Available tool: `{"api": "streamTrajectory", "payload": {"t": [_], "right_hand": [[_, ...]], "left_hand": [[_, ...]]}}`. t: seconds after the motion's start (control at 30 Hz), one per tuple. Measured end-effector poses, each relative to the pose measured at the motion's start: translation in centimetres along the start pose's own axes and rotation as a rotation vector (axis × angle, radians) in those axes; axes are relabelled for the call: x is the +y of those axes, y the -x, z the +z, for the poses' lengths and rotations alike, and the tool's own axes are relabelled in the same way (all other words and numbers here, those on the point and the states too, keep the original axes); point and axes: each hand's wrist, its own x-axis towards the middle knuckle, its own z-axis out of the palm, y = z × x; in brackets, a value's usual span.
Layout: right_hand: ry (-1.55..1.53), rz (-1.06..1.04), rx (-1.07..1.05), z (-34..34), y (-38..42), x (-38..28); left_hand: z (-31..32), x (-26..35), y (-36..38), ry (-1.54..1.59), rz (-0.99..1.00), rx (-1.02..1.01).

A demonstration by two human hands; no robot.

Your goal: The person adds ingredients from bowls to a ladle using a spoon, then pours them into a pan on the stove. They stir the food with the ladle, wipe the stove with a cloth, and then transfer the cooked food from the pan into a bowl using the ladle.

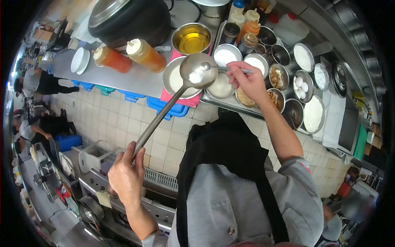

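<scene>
My left hand (pixel 125 175) grips the long handle of a steel ladle (pixel 198 71), whose bowl hangs over the seasoning bowls and carries a little white powder. My right hand (pixel 247 80) pinches a small spoon (pixel 214 68) with its tip over the ladle bowl, dropping white powder in. Just under the ladle sits a steel bowl of white powder (pixel 175 80), and another white-filled bowl (pixel 226 55) lies beside the spoon.
A steel counter (pixel 135 78) holds two orange squeeze bottles (pixel 144 54), a bowl of oil (pixel 191 39), a big black pot (pixel 123 18) and several seasoning bowls, one with eggs (pixel 301 85). Burners (pixel 90 210) are below left. Other people work at far left.
</scene>
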Motion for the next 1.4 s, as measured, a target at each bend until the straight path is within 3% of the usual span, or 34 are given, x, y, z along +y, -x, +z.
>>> {"api": "streamTrajectory", "payload": {"t": [0.07,0.27,0.43,0.73,0.93,1.23,1.4], "right_hand": [[-0.035,0.022,0.0,-0.1,0.4,0.1],[-0.327,0.084,0.29,-5.7,3.6,-0.6],[-0.245,0.162,0.452,-10.3,9.2,0.8],[0.0,0.346,0.424,-8.4,13.0,5.1],[-0.197,0.376,0.456,-7.1,12.7,7.7],[-0.331,0.368,0.552,-8.1,13.6,5.8],[-0.428,0.236,0.564,-8.1,12.8,3.6]], "left_hand": [[0.2,-0.2,-0.2,0.004,0.026,0.004],[0.7,-0.7,-1.0,0.036,0.098,0.012],[0.3,-0.7,-1.7,0.002,0.101,-0.061],[0.0,-0.7,-2.6,-0.028,0.205,-0.019],[-0.2,-0.6,-2.7,-0.023,0.212,-0.033],[-0.2,-0.6,-2.6,-0.034,0.218,-0.023],[-0.5,-0.2,-2.8,-0.046,0.234,-0.016]]}}
